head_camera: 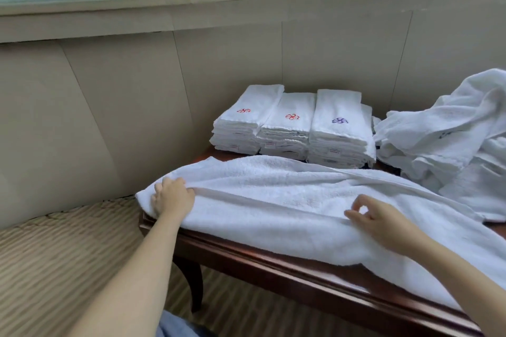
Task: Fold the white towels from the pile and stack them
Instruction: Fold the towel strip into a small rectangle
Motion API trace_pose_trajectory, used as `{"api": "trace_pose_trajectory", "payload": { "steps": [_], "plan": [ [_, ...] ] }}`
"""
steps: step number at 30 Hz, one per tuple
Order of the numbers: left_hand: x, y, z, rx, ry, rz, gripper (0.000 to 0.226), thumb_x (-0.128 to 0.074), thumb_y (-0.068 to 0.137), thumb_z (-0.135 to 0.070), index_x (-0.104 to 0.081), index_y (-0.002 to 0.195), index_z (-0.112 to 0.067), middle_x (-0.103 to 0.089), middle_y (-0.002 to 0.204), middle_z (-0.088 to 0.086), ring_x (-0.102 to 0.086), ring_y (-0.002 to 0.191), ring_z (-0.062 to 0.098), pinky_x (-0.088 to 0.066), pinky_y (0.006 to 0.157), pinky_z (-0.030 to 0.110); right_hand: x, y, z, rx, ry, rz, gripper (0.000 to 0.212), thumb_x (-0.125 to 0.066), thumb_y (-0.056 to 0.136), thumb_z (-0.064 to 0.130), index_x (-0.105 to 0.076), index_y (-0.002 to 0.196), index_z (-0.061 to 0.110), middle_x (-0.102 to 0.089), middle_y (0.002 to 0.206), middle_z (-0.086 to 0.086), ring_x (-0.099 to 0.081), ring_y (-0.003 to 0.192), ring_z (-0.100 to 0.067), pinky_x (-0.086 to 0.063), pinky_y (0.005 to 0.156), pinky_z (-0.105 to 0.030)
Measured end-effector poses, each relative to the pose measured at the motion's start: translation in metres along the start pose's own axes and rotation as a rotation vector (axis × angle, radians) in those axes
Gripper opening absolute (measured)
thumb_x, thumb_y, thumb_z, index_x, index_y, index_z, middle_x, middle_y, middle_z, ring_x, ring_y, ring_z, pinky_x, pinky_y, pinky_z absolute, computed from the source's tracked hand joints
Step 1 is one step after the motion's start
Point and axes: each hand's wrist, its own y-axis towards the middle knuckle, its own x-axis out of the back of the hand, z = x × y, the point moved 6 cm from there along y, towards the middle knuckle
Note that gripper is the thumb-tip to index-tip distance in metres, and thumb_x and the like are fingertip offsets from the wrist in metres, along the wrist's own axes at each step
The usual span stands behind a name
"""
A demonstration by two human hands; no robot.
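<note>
1. Curling round the towel's (273,200) nine-o'clock end, the left hand's (172,195) fingers gripped it.
2. The right hand's (383,223) fingers, loosely bent, touched the fold at three o'clock; whether they pinched it I could not tell.
3. The towel lay across the table (273,262); folded stacks (290,128) stood at twelve, the pile (451,145) at two o'clock.

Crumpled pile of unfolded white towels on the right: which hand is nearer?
Right. The right hand rests on the spread white terry towel left of the pile; the left hand holds that towel's far left end.
</note>
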Motion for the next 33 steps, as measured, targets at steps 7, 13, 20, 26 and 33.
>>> {"api": "trace_pose_trajectory", "payload": {
  "steps": [7, 13, 20, 26, 33],
  "plan": [
    [0.004, 0.023, 0.037, 0.209, -0.177, -0.038, 0.037, -0.038, 0.097, -0.041, -0.050, 0.123, -0.018, -0.049, 0.130, 0.011, -0.040, 0.123, 0.033, -0.028, 0.104, 0.042, -0.025, 0.012, -0.001, 0.119, -0.234, 0.264, 0.028, -0.062, 0.086, 0.044, -0.048, 0.065, 0.031, -0.053, 0.053, 0.011, -0.043, 0.050, -0.003, -0.033, 0.053, -0.020],
    [0.009, 0.042, 0.063, 0.134, -0.417, -0.074, 0.009, -0.046, 0.095, -0.018, -0.047, 0.089, -0.011, -0.054, 0.086, 0.005, -0.052, 0.091, 0.032, -0.041, 0.090, 0.042, 0.005, 0.028, 0.022, 0.327, -0.178, -0.341, 0.019, -0.067, 0.085, 0.029, -0.053, 0.074, 0.022, -0.046, 0.055, 0.011, -0.050, 0.057, -0.026, -0.037, 0.052, -0.035],
    [0.004, 0.053, 0.082, 0.138, -0.434, -0.082, 0.012, -0.057, 0.091, -0.018, -0.057, 0.082, -0.010, -0.062, 0.089, 0.007, -0.053, 0.085, 0.027, -0.034, 0.070, 0.029, -0.033, 0.054, -0.017, 0.068, -0.535, -0.126, 0.032, -0.040, 0.094, 0.053, -0.040, 0.080, 0.024, -0.050, 0.067, 0.009, -0.048, 0.066, -0.016, -0.041, 0.061, -0.030],
    [0.003, 0.057, 0.080, 0.208, -0.417, -0.065, 0.021, -0.057, 0.091, -0.027, -0.058, 0.090, -0.007, -0.059, 0.117, 0.024, -0.054, 0.103, 0.036, -0.042, 0.085, 0.036, -0.033, 0.054, -0.019, 0.078, -0.508, -0.169, 0.030, -0.040, 0.094, 0.052, -0.040, 0.080, 0.026, -0.043, 0.059, 0.011, -0.046, 0.062, -0.013, -0.035, 0.054, -0.029],
    [0.013, 0.027, 0.005, 0.082, -0.005, -0.073, 0.029, -0.046, 0.094, -0.021, -0.049, 0.120, -0.009, -0.046, 0.129, 0.017, -0.040, 0.122, 0.036, -0.031, 0.100, 0.046, -0.028, 0.046, -0.012, 0.147, -0.435, -0.180, 0.023, -0.041, 0.095, 0.046, -0.044, 0.087, 0.024, -0.058, 0.075, 0.007, -0.053, 0.071, -0.020, -0.031, 0.056, -0.031]
  ]
}}
